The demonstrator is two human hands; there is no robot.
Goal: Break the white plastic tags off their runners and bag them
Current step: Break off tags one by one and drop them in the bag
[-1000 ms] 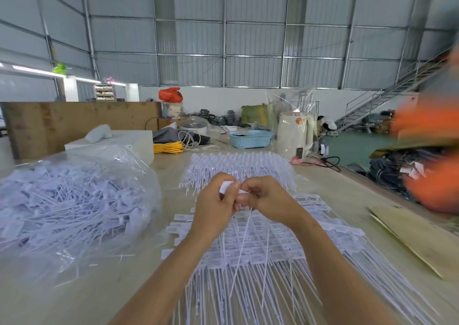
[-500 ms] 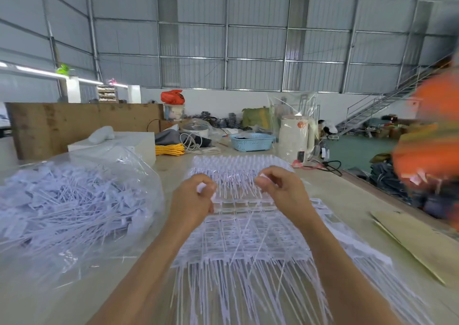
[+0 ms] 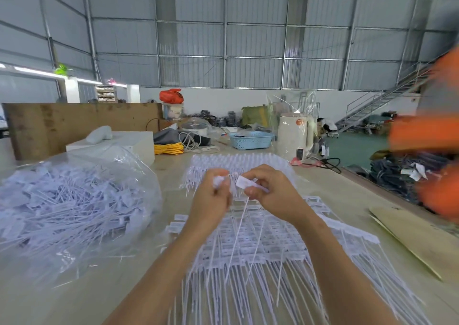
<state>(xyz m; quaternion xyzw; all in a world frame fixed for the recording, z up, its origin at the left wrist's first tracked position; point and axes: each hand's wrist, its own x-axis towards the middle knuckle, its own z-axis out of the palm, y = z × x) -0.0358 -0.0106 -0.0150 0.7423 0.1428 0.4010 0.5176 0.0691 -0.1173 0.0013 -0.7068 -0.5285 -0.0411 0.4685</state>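
A white tag is being pinched in the right hand, its long tail hanging down below the fingers, and a blurred white piece is being gripped in the left hand. Half a second ago the hands were being held wider apart over the runners; now they are being brought close together, so probably one tag is being freed. The filled bag is lying to the left of the left hand, well apart

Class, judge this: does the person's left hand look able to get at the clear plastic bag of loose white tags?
Probably yes: the clear plastic bag lies beside the left hand, nothing between them, though that hand grips white tags.
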